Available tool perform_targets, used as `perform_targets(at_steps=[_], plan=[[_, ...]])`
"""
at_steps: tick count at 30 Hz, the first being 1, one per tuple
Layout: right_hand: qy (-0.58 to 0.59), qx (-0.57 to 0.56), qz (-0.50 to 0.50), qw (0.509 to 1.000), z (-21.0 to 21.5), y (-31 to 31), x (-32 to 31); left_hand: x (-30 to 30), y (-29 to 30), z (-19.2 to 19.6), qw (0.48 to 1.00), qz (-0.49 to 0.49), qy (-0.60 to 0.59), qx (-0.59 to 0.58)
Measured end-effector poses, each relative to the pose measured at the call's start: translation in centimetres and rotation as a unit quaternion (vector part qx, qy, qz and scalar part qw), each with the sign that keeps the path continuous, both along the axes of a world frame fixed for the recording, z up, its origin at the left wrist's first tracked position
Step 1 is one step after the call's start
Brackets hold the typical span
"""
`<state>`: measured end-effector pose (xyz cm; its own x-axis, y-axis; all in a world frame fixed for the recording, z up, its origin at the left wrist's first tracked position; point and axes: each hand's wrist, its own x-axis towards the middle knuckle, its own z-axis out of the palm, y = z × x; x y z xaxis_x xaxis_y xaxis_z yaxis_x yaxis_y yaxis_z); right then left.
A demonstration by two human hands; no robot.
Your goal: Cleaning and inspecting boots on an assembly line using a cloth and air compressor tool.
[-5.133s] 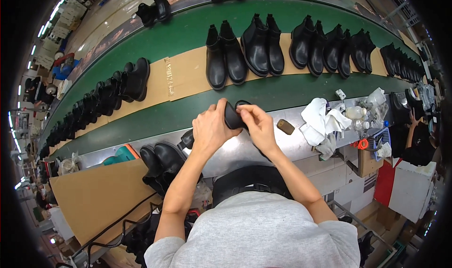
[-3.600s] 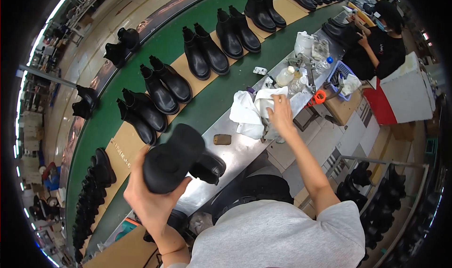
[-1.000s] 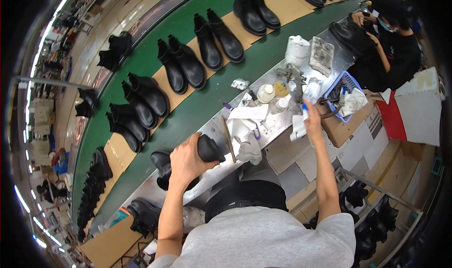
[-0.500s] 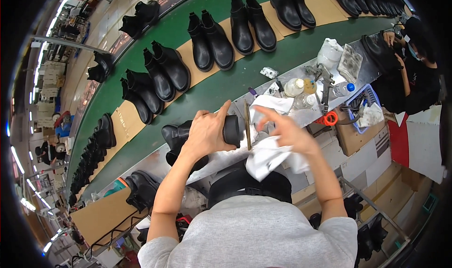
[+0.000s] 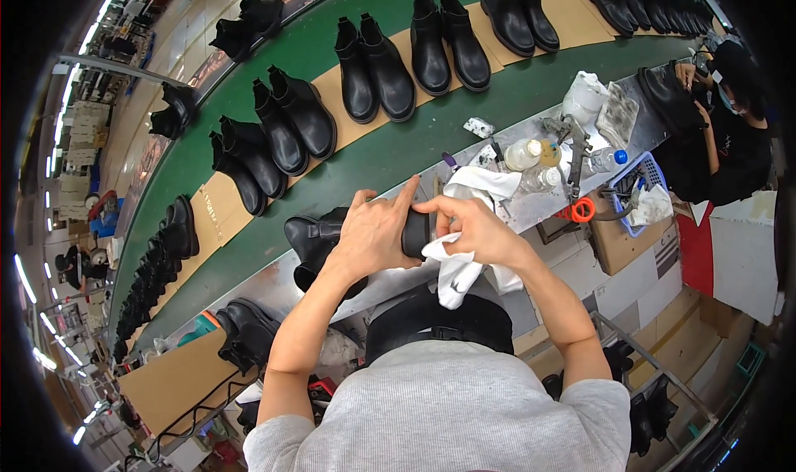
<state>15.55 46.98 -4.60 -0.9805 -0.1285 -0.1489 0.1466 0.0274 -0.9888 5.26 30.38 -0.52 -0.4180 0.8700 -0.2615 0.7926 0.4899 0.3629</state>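
A black ankle boot (image 5: 328, 228) lies at the metal bench's near edge, its shaft toward the left. Over its foot part spreads my left hand (image 5: 375, 233), the fingers wrapped round it and the index finger stretched upward. My right hand (image 5: 474, 233) pinches a white cloth (image 5: 454, 277) against the boot's right end, fingers bent and close to my left hand. The cloth hangs down from the fingers toward my lap. Part of a second black boot (image 5: 308, 265) shows below my left wrist, mostly hidden.
Pairs of black boots (image 5: 377, 65) stand on brown paper along the green table (image 5: 373, 153). Right of my hands are bottles (image 5: 522, 154), another white cloth (image 5: 481, 182), orange-handled scissors (image 5: 583, 210) and a blue basket (image 5: 655, 169). A co-worker (image 5: 738, 132) handles a boot at the far right.
My right hand has moved left with the white cloth, from apart to touching the boot's end. A thin tan strip beside the boot is now hidden. My left hand stays on the boot.
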Motion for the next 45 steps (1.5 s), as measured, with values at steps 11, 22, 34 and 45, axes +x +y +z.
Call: perform_targets(at_steps=[11,22,34,45], plan=[[0.044,-0.058,-0.046,0.996,-2.1,1.1,-0.2,0.8,0.9,-0.2,0.998,-0.033,0.029,0.034],[0.003,-0.059,-0.083,0.995,-2.0,1.1,-0.8,1.5,1.9,0.4,0.998,-0.018,0.024,-0.058],[-0.186,-0.051,-0.274,0.942,-8.5,1.1,-1.4,-2.6,-2.9,-1.1,0.997,0.062,-0.032,0.035],[0.045,0.215,-0.287,0.932,-13.0,-0.3,-4.9,-4.8,-3.4,1.2,0.988,0.055,-0.107,-0.1]])
